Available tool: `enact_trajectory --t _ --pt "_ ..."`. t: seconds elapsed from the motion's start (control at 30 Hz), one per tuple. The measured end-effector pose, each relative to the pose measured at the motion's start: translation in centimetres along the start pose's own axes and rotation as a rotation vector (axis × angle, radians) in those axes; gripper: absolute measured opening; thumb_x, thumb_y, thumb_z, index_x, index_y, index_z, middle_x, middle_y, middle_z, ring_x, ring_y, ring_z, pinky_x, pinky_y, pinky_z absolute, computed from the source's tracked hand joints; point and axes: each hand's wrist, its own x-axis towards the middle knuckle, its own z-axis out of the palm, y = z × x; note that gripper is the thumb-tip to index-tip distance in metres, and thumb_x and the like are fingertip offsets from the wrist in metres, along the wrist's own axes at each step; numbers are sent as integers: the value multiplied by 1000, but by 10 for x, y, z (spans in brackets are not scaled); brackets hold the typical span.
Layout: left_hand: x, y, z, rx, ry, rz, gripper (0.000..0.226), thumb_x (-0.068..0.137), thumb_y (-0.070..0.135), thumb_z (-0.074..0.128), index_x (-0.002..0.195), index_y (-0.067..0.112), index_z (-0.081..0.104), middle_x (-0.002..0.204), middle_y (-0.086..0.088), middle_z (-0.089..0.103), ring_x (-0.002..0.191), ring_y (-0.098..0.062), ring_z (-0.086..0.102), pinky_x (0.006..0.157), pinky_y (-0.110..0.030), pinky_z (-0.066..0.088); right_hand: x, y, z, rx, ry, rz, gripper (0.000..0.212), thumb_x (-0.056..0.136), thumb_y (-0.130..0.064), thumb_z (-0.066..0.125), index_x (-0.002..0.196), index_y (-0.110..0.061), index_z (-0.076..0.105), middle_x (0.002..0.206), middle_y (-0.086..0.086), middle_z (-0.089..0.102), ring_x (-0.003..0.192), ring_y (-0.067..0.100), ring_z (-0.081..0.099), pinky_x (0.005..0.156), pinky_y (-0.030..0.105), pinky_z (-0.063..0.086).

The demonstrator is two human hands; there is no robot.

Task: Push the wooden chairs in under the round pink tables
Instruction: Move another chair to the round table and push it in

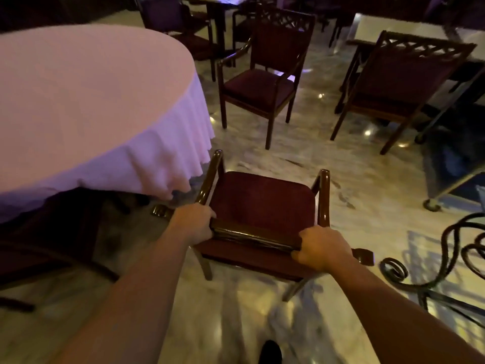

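Marble floor (367, 185), glossy, dim purple light with small reflected spots. One round pink table (86, 101) at upper left, cloth hanging in folds past its edge; its left side runs out of frame.

Count: three wooden armchairs with dark red seats plainly in view. Held chair (262, 203) stands on the floor just beside the table's near right edge, front of the left armrest close to the cloth hem, seat not under the table. Second chair (265, 74) stands apart, beyond the table's right edge. Third chair (399, 82) at upper right, back toward camera, pulled up to a pale table (393, 27). More dark furniture along the top edge, too dim to count.

Hands: both arms extended forward and down. Left hand (195, 223) curls over the left end of the chair's top rail, fingers wrapped on the far side. Right hand (321, 249) grips the right end of the same rail, thumb on the near face.

Hidden/unclear: dark shape under the cloth at lower left, not identifiable. Curled metal scrollwork (451, 258) at right, cut off. Wheeled trolley (451, 179) partly out of frame. Shoe tip (270, 350) at bottom edge.
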Motion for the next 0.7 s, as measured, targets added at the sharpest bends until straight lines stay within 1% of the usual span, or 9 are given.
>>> enact_trajectory --t 0.07,0.13,0.2,0.3,0.4,0.47,0.57,0.63,0.7 --pt "-10 -1 4 -28 2 -14 7 84 26 68 89 30 69 79 11 56 91 -20 68 72 -31 48 -4 -3 3 -9 5 -17 40 81 -58 58 101 -25 67 84 -5 56 86 24 66 69 33 47" --pt "-23 -4 10 -73 4 -34 7 84 27 68 80 31 64 75 11 56 85 -18 66 76 -34 55 -7 -7 1 -13 6 -28 38 81 -57 58 100 -26 67 84 -5 57 86 24 66 69 32 48" --pt "-39 -6 16 -104 6 -63 2 84 30 68 85 30 69 76 11 60 83 -16 66 79 -37 58 -9 -10 -1 -31 -5 -54 36 81 -56 59 100 -27 68 90 -2 63 88 24 66 70 32 49" --pt "-63 -6 28 -105 32 -91 16 81 34 68 96 30 73 79 10 60 87 -19 67 78 -36 57 -12 -14 -3 -67 -29 -92 33 80 -57 60 94 -29 67 87 -5 62 78 19 61 69 31 49" --pt "-82 -4 32 -76 14 -105 11 79 35 69 89 30 69 78 9 59 88 -21 68 71 -34 50 -12 -19 -6 -97 -50 -134 26 80 -57 61 83 -31 59 77 -9 54 72 15 57 66 29 48" --pt "-89 0 30 -29 -10 -107 17 77 39 71 87 26 66 79 6 60 83 -22 67 71 -35 51 -10 -20 -9 -119 -65 -159 25 79 -57 61 78 -32 54 76 -10 52 72 14 57 63 28 46" --pt "-93 7 29 -34 -82 -106 34 73 50 76 83 23 58 81 2 61 74 -21 59 68 -36 47 -8 -20 -9 -165 -74 -200 27 78 -58 62 82 -32 61 81 -8 59 75 14 61 61 26 45" --pt "-92 7 25 -65 -139 -93 44 67 60 78 80 23 57 84 -1 64 80 -24 62 70 -37 49 -4 -19 -11 -191 -97 -253 27 80 -58 61 85 -31 64 79 -10 57 76 13 62 59 25 42" --pt "-90 7 24 -89 -176 -76 49 64 65 77 74 22 54 81 1 60 83 -26 64 71 -38 51 -2 -18 -15 -236 -121 -297 28 82 -60 60 87 -32 64 80 -10 57 80 14 63 60 25 40"
